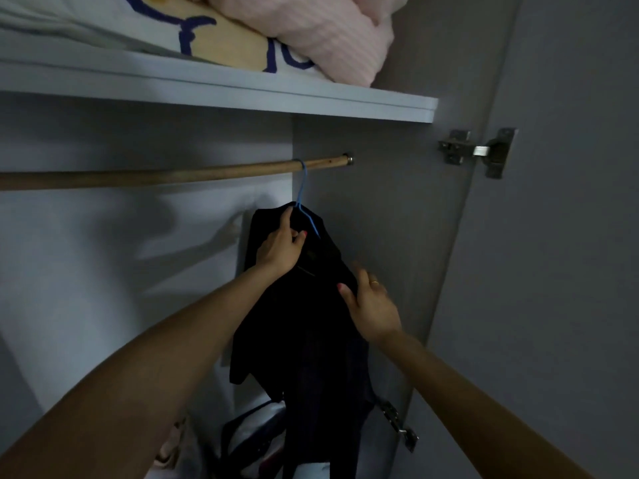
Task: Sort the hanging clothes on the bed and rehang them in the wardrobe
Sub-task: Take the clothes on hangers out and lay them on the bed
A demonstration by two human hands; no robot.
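Both forearms reached in, the left hand (280, 248) gripping the black garment (304, 326) at its shoulder, the right hand (370, 302) open against it; hung by a blue hanger (304, 198) near the rail (173, 174)'s right end, it looked liable to slide off if tugged.

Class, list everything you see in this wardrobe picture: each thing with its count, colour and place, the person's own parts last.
Wooden hanging rail: one, light brown, under the shelf.
Thin wire hanger: one, blue, hooked on the rail near its right end.
Dark garment: one, black, on the hanger.
Wardrobe shelf: one, pale grey, top.
Fluffy blanket: one, pink, on the shelf.
Metal door hinges: two, silver, right side.
Left hand: grip on the garment's shoulder.
Right hand: fingers straight, against the garment.
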